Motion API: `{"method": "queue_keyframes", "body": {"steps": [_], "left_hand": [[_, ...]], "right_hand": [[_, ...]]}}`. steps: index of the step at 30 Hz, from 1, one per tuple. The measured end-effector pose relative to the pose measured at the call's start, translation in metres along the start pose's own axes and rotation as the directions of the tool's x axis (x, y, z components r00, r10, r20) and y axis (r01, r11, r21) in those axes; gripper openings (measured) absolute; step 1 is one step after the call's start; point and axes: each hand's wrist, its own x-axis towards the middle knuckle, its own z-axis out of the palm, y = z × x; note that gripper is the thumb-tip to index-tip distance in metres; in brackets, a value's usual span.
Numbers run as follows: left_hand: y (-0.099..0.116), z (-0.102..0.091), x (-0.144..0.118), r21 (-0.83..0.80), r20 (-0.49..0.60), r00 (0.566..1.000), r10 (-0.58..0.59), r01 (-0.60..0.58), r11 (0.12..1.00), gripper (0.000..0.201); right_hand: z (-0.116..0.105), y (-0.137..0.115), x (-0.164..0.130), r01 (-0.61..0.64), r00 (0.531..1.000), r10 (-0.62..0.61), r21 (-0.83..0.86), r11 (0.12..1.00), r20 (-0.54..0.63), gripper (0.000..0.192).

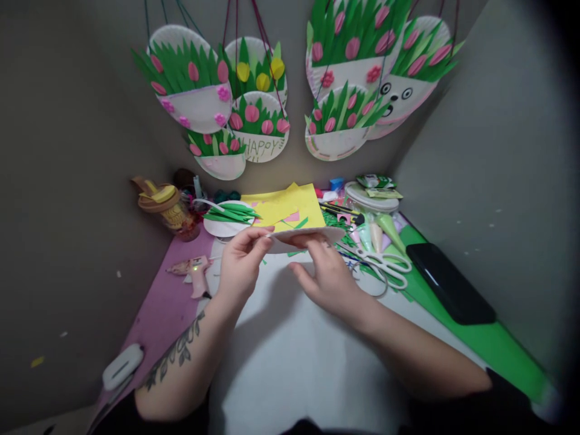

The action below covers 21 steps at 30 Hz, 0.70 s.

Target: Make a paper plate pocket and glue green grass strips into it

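A white paper plate piece (333, 232) is held up nearly edge-on above the table, with a pocket-like gap along its middle. My left hand (244, 257) pinches its left end between thumb and fingers. The fingers of my right hand (324, 272) reach into the gap, while the thumb stays apart below. Just behind my left hand, a white plate piece (212, 228) carries a bundle of green paper leaves (231, 212). Left of my left wrist lies a pink glue gun (196, 273).
Yellow paper (281, 205) with scraps lies at the back. White-handled scissors (385, 263), piping bags (376, 232) and a black phone (448, 283) are on the right. A lidded cup (165, 208) stands back left. Plate baskets with paper tulips (194, 84) hang on the wall. A white case (122, 365) lies front left.
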Motion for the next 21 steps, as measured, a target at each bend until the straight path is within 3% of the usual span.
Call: {"method": "queue_keyframes", "body": {"steps": [4, 7, 11, 13, 15, 17, 19, 21], "left_hand": [[0.005, 0.004, -0.004, 0.062, 0.036, 0.982, 0.185, -0.187, 0.980, 0.003], [0.014, 0.007, -0.008, 0.177, 0.126, 0.947, 0.297, -0.316, 0.932, 0.003], [0.025, 0.008, -0.011, 0.300, 0.255, 0.895, 0.366, -0.433, 0.850, 0.009], [0.029, 0.006, -0.011, 0.387, 0.275, 0.883, 0.381, -0.465, 0.797, 0.019], [0.032, 0.003, -0.010, 0.494, 0.257, 0.889, 0.379, -0.458, 0.740, 0.035], [0.036, 0.001, -0.009, 0.573, 0.222, 0.909, 0.354, -0.415, 0.707, 0.041], [0.039, 0.002, -0.010, 0.605, 0.185, 0.921, 0.344, -0.382, 0.698, 0.035], [0.043, 0.003, -0.013, 0.606, 0.175, 0.911, 0.374, -0.399, 0.689, 0.025]], "right_hand": [[-0.001, -0.002, -0.001, 0.043, 0.997, -0.047, -0.081, 0.996, -0.055, 0.035], [0.005, 0.003, -0.004, 0.038, 0.996, -0.042, -0.055, 0.998, -0.077, 0.034], [0.013, 0.011, -0.005, 0.006, 0.995, 0.008, 0.146, 0.989, -0.099, 0.025], [0.013, 0.014, -0.002, -0.111, 0.983, 0.154, 0.340, 0.934, -0.102, 0.019], [0.011, 0.017, 0.002, -0.258, 0.934, 0.354, 0.590, 0.765, -0.051, 0.013], [0.008, 0.021, 0.007, -0.313, 0.868, 0.495, 0.811, 0.495, 0.032, 0.011], [0.006, 0.026, 0.010, -0.272, 0.835, 0.542, 0.927, 0.259, 0.094, 0.014], [0.005, 0.029, 0.012, -0.243, 0.829, 0.543, 0.962, 0.127, 0.138, 0.017]]}}
